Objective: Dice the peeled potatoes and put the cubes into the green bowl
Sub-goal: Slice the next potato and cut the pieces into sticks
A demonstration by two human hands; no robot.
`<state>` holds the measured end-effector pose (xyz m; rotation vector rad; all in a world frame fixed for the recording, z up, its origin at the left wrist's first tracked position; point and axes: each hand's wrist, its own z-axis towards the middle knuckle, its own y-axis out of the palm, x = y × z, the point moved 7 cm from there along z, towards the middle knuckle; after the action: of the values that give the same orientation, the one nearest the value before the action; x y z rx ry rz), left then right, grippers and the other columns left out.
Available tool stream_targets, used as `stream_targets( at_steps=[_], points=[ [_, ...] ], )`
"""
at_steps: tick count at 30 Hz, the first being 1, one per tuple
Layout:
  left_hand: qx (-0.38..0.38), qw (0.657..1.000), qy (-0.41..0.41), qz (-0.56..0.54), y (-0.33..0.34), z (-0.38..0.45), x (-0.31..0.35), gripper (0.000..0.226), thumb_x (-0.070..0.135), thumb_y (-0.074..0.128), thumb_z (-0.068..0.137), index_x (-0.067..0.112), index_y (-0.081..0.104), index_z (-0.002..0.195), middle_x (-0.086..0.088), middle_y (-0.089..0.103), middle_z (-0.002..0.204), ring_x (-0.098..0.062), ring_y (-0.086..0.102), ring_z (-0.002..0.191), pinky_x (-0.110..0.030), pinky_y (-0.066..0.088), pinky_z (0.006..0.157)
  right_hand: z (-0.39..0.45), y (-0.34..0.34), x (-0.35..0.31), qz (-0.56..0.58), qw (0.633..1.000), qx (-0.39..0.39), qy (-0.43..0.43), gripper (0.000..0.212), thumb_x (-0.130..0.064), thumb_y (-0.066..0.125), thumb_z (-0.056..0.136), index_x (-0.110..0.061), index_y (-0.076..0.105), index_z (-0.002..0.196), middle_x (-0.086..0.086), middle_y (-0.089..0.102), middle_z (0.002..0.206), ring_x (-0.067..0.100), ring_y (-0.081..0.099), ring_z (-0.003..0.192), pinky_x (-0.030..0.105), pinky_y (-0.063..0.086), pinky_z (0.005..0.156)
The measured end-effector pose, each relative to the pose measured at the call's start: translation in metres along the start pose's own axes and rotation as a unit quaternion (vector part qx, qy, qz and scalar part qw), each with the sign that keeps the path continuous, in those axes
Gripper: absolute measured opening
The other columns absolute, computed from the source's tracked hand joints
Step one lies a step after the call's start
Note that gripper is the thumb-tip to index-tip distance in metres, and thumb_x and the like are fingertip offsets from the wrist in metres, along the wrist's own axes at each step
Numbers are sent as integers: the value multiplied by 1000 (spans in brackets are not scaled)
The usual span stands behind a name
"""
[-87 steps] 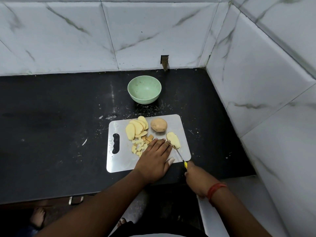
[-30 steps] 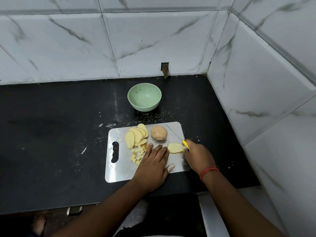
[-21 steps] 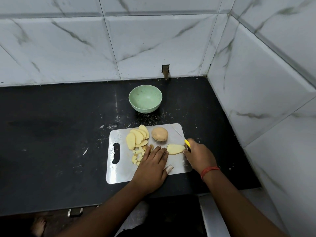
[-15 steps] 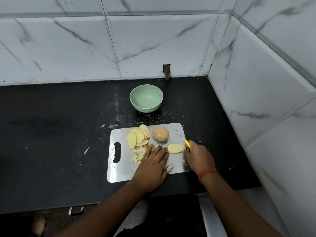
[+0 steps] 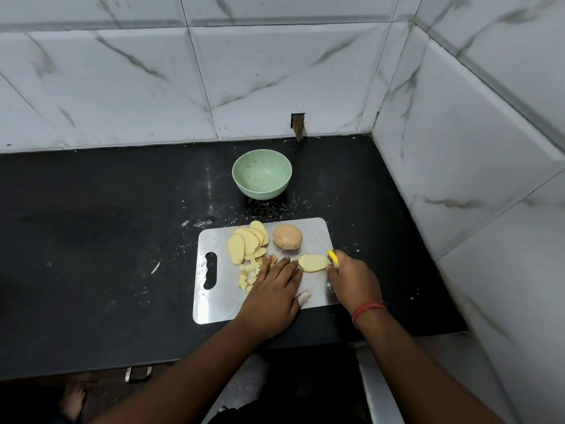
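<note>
Steel board (image 5: 214, 304): hands (image 5: 275, 289) flanking slice (image 5: 313, 262).

A pale green round bowl (image 5: 262, 174) stands upright on the black countertop, far from the viewer and just beyond the board's far edge, apart from it; no cubes show inside. On the shiny metal rectangular cutting board (image 5: 220, 304) a fan of pale yellow oval potato slices (image 5: 248, 244) lies overlapping at the far left. Near them, toward the viewer, a loose scatter of small yellow potato cubes (image 5: 248, 275) rests flat. A whole rounded tan potato (image 5: 287, 237) sits at the far middle of the board. To its near right lies a single flat yellow potato slice (image 5: 314, 263), lengthwise left to right.
</note>
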<state>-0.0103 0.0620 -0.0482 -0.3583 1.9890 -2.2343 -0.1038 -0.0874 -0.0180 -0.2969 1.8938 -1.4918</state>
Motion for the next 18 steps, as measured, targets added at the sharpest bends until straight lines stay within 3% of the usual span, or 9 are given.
stream_targets(
  at_steps=[9,14,18],
  points=[
    [2,1000,6,8,-2,-1,-1,60,51,32,106,13,54,147,-6,52,148,-26,40,143,-51,21,125,0,-4,-2,1,1000,-14,-3,22,-37,51,96,-29,55,116,2,69,90,25,65,81,32,52,67],
    [31,999,41,-11,-13,4,6,56,48,36,106,13,52,147,-12,41,158,-28,35,148,-49,18,126,-8,-9,2,136,990,0,41,19,-35,46,99,-24,52,114,7,68,89,27,65,80,38,54,71],
    [-19,994,102,32,-6,18,13,63,53,31,106,11,47,151,-16,35,163,-30,31,152,-49,16,127,-19,-8,0,172,982,-43,63,21,-28,42,103,-14,46,118,13,65,97,27,61,82,33,45,67]
  ],
)
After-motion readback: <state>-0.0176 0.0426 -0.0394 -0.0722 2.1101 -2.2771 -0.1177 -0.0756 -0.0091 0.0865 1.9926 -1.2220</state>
